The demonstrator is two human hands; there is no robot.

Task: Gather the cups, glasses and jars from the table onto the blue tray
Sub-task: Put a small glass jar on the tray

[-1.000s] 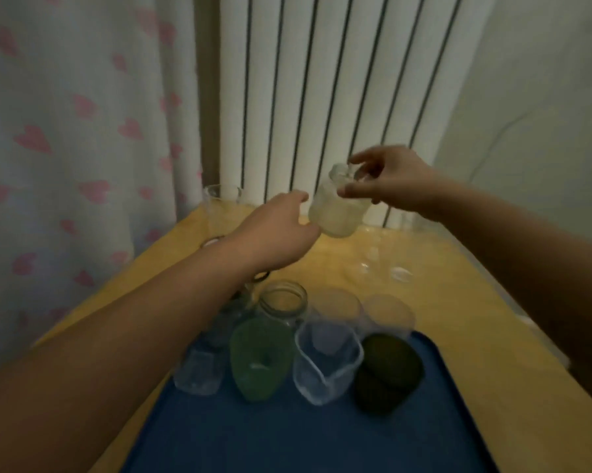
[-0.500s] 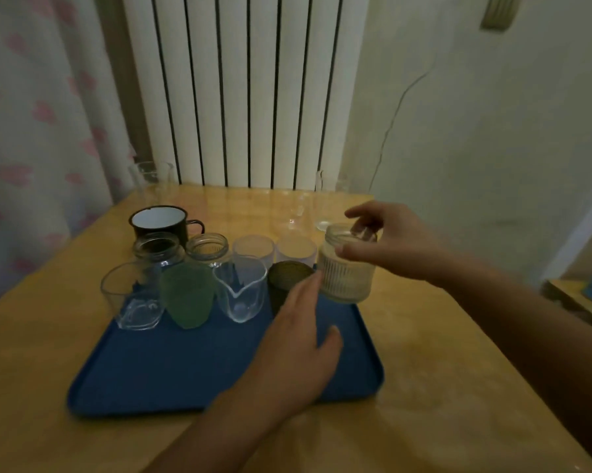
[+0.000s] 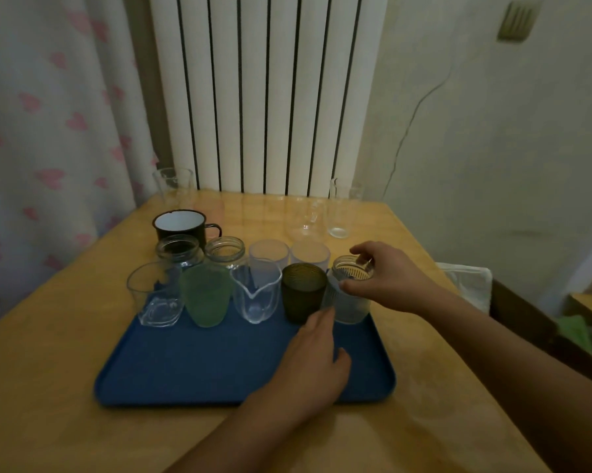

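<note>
My right hand [image 3: 390, 279] pinches the rim of a ribbed, frosted glass jar [image 3: 349, 295] from above, thumb on the near side and fingers over the far side. The jar stands upright at the right end of the front row on the blue rectangular plastic tray [image 3: 192, 370], just beside a dark olive ribbed glass tumbler [image 3: 303, 291]. My left hand [image 3: 313, 367] hovers over the near right part of the tray with its fingers straight and relaxed, holding nothing; its fingertips [image 3: 321, 317] reach close to the foot of the jar, though I cannot tell if they touch it.

To the left of the olive tumbler the front row runs on: a clear glass pitcher with a pouring spout [image 3: 255, 291], a frosted green glass cup [image 3: 205, 295] and a clear squarish glass [image 3: 156, 293]. Behind them stand two clear round glass jars [image 3: 224, 250], side by side, and two frosted clear tumblers [image 3: 310, 254].

On the yellow wooden table [image 3: 48, 336] beyond the tray sit a dark enamel mug with a white inside [image 3: 181, 225], a tall clear glass at the far left corner [image 3: 175, 187], and two more clear glass vessels near the far right corner [image 3: 342, 209]. A white ribbed radiator [image 3: 263, 90] rises behind the table, with a pale curtain printed with pink hearts [image 3: 48, 114] at the left.
</note>
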